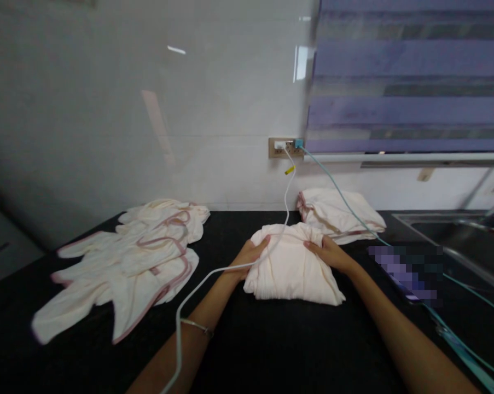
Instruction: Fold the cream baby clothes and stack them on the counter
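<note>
While the folded cream garment (292, 268) sits in the middle of the black counter (271, 350), we've got both hands on its far end: left hand (250, 256) curled over the left corner, right hand (327, 253) pressing down on the right one, fingers gripping the cloth on both sides. Looks to us like the last bit of a fold, squaring up the bundle. Our guess is the next move needs a firm hold so it doesn't flop open when lifted, probably toward the folded stack (340, 214) just beyond it to the right.

A white cable (288, 197) drapes from the wall socket (285, 146) across the garment and over the left forearm, so it could snag. A teal cable (455, 323) runs off to the right past a blurred-out thing, with a sink (455, 235) further right. Over on the left, unfolded garments (135, 257) with pink trim lie spread in a pile. There's a purple blind (411, 76) up on the far right.
</note>
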`<state>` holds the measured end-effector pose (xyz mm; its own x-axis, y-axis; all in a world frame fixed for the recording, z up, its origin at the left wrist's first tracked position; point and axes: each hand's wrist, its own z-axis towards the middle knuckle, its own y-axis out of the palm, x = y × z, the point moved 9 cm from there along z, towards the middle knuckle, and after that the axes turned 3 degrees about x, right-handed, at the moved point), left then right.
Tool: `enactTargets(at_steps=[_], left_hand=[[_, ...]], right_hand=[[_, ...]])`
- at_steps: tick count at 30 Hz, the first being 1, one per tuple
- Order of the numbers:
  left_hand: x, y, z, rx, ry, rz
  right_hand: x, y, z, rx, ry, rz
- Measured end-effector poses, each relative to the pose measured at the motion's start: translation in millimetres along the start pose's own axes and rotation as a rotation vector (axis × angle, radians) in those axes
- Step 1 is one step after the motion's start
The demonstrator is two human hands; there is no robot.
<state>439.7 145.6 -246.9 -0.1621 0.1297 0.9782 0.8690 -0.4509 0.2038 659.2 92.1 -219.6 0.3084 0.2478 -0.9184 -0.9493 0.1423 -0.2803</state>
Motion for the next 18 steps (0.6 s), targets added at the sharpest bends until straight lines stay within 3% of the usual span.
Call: enactTargets(at_steps=[6, 9, 14, 18], left_hand=[[23, -8.2, 0, 0.114, 0.236, 0.253], [36, -11.5, -1, 0.162, 0.37, 0.37], [39, -18.3, 0, 0.222, 0.414, 0.363], [35, -22.3, 1, 0.24, 0.412, 0.324]], right_hand=[[6, -15, 9, 0.081, -0.045, -0.112], [10, -8, 8, 0.09, 0.018, -0.072], [1, 24, -2, -0.085, 0.016, -0.043], [1, 22, -5, -0.094, 0.043, -0.008]])
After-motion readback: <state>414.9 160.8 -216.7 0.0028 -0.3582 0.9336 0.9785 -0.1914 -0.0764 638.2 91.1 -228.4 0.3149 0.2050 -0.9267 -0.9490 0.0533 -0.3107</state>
